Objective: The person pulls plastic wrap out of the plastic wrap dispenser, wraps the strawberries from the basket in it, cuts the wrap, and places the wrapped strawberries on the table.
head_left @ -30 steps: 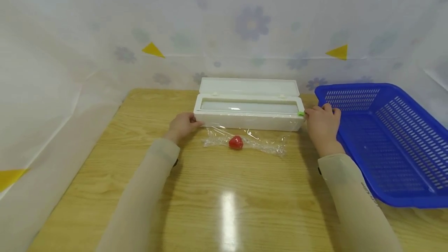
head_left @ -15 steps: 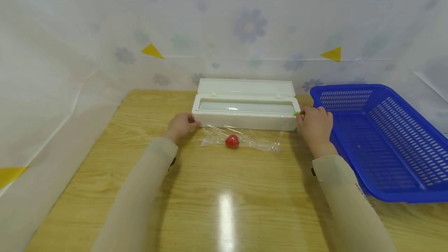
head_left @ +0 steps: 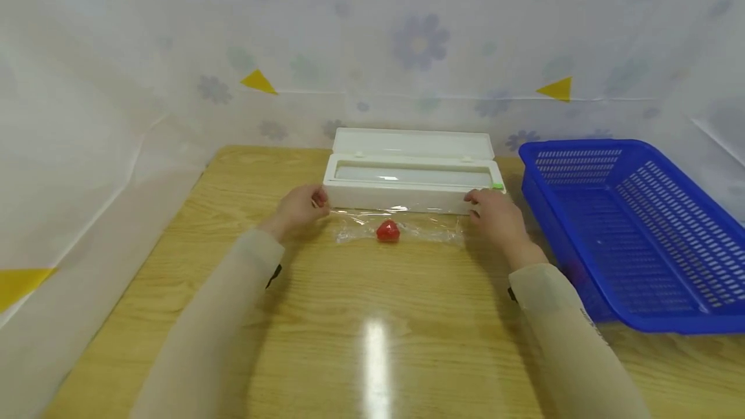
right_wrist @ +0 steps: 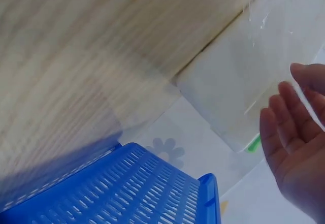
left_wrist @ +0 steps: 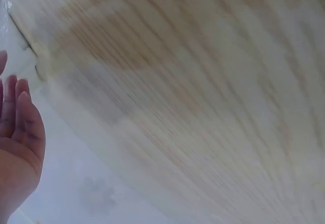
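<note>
A small red strawberry-shaped piece (head_left: 387, 231) lies on a crumpled sheet of clear film (head_left: 431, 230), just in front of a long white film dispenser box (head_left: 407, 198) with its lid open. My left hand (head_left: 299, 207) rests at the film's left end by the box's left corner. In the left wrist view the left hand (left_wrist: 18, 148) has straight fingers and holds nothing. My right hand (head_left: 491, 212) sits at the film's right end against the box front. The right wrist view shows its fingers (right_wrist: 287, 127) extended near the box (right_wrist: 238, 82).
A blue slotted basket (head_left: 634, 225) stands at the table's right, close to my right forearm, and is also in the right wrist view (right_wrist: 142, 188). A green tab (head_left: 497, 186) marks the box's right end. Flowered plastic sheeting walls the wooden table (head_left: 372, 315) on three sides.
My right hand has moved left from the box's right end, by the green tab, to the film's right end. The left hand has barely shifted.
</note>
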A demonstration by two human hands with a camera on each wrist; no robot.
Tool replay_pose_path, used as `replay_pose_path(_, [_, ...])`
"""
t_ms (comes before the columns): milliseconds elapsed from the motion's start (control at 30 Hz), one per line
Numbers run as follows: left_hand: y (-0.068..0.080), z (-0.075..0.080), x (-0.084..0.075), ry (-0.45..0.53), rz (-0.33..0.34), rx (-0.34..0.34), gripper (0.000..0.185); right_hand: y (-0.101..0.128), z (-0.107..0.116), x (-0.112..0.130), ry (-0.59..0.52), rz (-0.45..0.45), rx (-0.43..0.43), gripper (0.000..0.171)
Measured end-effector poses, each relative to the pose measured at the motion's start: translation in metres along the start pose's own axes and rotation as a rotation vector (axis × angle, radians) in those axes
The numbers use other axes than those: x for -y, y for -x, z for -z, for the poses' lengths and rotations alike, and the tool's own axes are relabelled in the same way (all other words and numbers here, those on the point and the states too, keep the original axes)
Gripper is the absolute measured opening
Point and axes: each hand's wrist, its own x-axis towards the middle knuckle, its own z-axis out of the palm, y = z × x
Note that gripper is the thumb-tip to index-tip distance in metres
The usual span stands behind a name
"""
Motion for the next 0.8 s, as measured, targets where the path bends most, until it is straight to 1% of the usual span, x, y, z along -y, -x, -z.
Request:
replay_pose_path(33, [0.002, 0.001, 0.001, -0.017, -0.014, 0.006, 0.018, 0.0, -0.002, 0.0, 0.018, 0.051, -0.014, 0.024])
replay_pose_path(100, [0.004, 0.001, 0.002, -0.044, -0.032, 0.032, 0.02, 0.001, -0.006, -0.001, 0.042, 0.114, -0.06, 0.019])
replay_pose_path(167, [0.006, 0.001, 0.001, -0.058, -0.065, 0.067, 0.024, 0.003, -0.008, -0.003, 0.039, 0.118, -0.106, 0.012])
replay_pose_path(233, [0.006, 0.0, -0.003, -0.056, -0.11, 0.089, 0.024, 0.004, -0.009, -0.004, 0.008, 0.081, -0.127, 0.007])
replay_pose_path(333, [0.006, -0.002, -0.009, -0.001, -0.136, 0.094, 0.02, 0.006, -0.005, -0.005, -0.044, -0.007, -0.121, 0.008])
replay_pose_path(400, [0.007, -0.002, -0.012, 0.068, -0.122, 0.08, 0.018, 0.008, -0.001, -0.005, -0.08, -0.066, -0.118, 0.011])
replay_pose_path(467, [0.008, -0.002, -0.014, 0.142, -0.091, 0.067, 0.017, 0.009, 0.005, -0.005, -0.125, -0.113, -0.118, 0.015])
replay_pose_path(567, [0.009, -0.001, -0.013, 0.231, -0.074, 0.051, 0.016, 0.01, 0.012, -0.005, -0.167, -0.129, -0.127, 0.015])
replay_pose_path(600, [0.01, 0.0, -0.013, 0.253, -0.074, 0.053, 0.016, 0.01, 0.012, -0.005, -0.171, -0.116, -0.124, 0.014])
replay_pose_path(667, [0.012, 0.001, -0.012, 0.285, -0.081, 0.068, 0.017, 0.01, 0.01, -0.005, -0.153, -0.055, -0.098, 0.012])
replay_pose_path(733, [0.014, 0.001, -0.012, 0.291, -0.1, 0.08, 0.02, 0.009, 0.004, -0.005, -0.096, 0.054, -0.062, 0.016])
replay_pose_path(800, [0.015, -0.001, -0.014, 0.274, -0.132, 0.088, 0.025, 0.008, -0.004, -0.005, -0.031, 0.166, -0.038, 0.025])
